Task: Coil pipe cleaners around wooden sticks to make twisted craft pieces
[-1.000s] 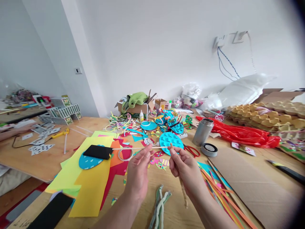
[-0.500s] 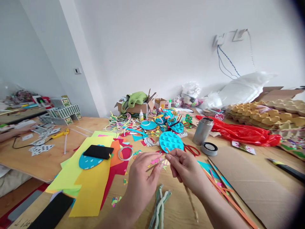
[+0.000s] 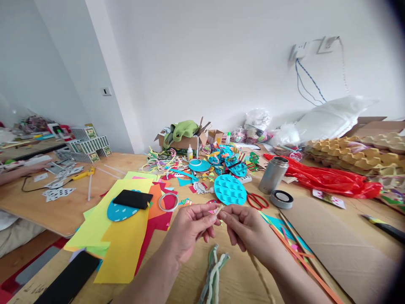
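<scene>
A tan twisted cord [image 3: 261,276] runs through my right hand [image 3: 248,228] and trails down toward the near table edge. Thumb and fingertips of that hand pinch it. My left hand [image 3: 190,230] pinches the cord's pale end, and the fingertips of both hands nearly meet there. The part inside the palms is hidden. Below the hands lies a bundle of green and white yarn strands [image 3: 214,274]. Just beyond the fingers are a turquoise dimpled disc [image 3: 230,190] and red-handled scissors [image 3: 257,201].
Coloured paper sheets [image 3: 123,253] with a black phone [image 3: 133,199] on top lie left, near a tape ring [image 3: 168,202]. Right are a metal flask [image 3: 274,175], its lid [image 3: 281,199], cardboard [image 3: 329,240] and a cutter [image 3: 384,226]. A co-worker's arm [image 3: 23,169] shows far left.
My fingertips have drawn closer together, and the left ones have closed more on the cord's end. The hanging cord swings slightly right. The view has shifted a little.
</scene>
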`<action>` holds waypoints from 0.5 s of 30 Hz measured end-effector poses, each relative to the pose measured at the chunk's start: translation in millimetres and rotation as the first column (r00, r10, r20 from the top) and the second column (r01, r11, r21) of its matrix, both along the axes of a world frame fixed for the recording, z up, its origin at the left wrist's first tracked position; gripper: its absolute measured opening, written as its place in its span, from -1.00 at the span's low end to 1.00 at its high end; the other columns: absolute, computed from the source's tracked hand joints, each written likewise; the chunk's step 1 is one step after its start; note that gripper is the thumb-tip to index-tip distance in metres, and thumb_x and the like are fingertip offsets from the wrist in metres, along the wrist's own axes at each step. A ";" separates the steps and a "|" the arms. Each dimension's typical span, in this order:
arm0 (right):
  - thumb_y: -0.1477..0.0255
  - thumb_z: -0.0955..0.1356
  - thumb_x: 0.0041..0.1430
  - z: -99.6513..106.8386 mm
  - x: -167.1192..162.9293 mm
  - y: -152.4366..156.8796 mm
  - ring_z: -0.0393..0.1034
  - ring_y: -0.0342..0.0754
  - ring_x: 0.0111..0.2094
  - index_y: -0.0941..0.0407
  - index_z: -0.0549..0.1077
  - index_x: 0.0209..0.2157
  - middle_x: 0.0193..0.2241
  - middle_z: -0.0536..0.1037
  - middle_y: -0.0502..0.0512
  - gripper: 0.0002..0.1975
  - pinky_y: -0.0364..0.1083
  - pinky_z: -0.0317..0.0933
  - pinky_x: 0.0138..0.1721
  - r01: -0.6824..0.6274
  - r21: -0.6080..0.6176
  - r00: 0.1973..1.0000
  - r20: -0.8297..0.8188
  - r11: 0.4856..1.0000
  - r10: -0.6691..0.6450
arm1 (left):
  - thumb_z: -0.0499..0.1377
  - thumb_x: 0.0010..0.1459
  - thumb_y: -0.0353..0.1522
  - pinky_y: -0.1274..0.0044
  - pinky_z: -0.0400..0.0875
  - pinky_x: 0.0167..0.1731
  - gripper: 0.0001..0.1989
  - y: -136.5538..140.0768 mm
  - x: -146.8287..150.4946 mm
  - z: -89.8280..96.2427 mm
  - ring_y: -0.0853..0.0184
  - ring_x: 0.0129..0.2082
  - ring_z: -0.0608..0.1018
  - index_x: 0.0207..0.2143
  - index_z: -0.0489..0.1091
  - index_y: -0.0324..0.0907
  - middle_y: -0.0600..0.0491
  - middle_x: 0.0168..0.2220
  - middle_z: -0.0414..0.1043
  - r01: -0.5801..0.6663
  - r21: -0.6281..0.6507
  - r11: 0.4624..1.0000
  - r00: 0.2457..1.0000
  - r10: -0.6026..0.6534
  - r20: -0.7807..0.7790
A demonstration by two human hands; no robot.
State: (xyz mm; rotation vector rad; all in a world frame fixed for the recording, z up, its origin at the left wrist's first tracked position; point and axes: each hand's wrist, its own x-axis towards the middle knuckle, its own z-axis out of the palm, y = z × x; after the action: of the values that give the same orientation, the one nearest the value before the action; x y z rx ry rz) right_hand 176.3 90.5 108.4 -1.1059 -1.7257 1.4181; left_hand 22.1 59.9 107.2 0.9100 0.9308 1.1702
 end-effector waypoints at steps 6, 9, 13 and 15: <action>0.15 0.30 0.09 -1.1 2.4 0.4 -0.10 -0.32 -0.83 0.16 0.35 -0.49 -0.85 0.21 -0.19 -0.67 -0.30 -0.21 -0.79 -0.105 -0.064 0.994 -0.050 0.992 0.102 | 0.29 -0.08 -0.32 0.68 0.08 -0.67 -0.71 0.4 0.2 -2.8 0.56 -0.66 0.33 -0.26 0.51 -0.26 0.10 -0.58 0.35 -0.012 -0.003 1.000 0.999 0.012 -0.038; 0.12 0.28 0.10 -2.5 3.1 1.4 -0.13 -0.32 -0.84 0.14 0.33 -0.47 -0.86 0.21 -0.20 -0.65 -0.30 -0.22 -0.80 -0.133 -0.122 0.986 -0.117 0.984 0.119 | 0.29 -0.07 -0.33 0.68 0.08 -0.67 -0.73 0.4 -0.4 -4.3 0.56 -0.67 0.32 -0.27 0.52 -0.26 0.13 -0.63 0.31 -0.019 0.005 1.000 0.999 0.019 -0.047; 0.11 0.28 0.11 -3.4 3.6 0.8 -0.11 -0.33 -0.85 0.15 0.32 -0.47 -0.84 0.23 -0.19 -0.64 -0.29 -0.19 -0.80 -0.148 -0.157 0.982 -0.138 0.977 0.127 | 0.27 -0.05 -0.33 0.67 0.02 -0.70 -0.76 0.6 0.3 -3.4 0.57 -0.67 0.30 -0.30 0.53 -0.26 0.11 -0.59 0.32 -0.045 0.043 0.998 0.997 0.048 -0.061; 0.11 0.28 0.11 -3.2 3.3 0.6 -0.05 -0.32 -0.83 0.16 0.32 -0.46 -0.80 0.27 -0.17 -0.64 -0.29 -0.15 -0.79 -0.148 -0.119 0.982 -0.133 0.982 0.132 | 0.27 -0.05 -0.34 0.67 -0.02 -0.71 -0.76 0.6 1.2 -1.8 0.57 -0.68 0.28 -0.29 0.53 -0.26 0.12 -0.60 0.30 -0.069 0.066 0.995 0.995 0.073 -0.071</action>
State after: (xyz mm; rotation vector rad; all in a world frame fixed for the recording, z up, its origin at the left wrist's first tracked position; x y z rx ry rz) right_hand 179.6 91.1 105.3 -0.9548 -1.6702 1.6692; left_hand 23.2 60.4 105.4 0.9832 0.9973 1.2395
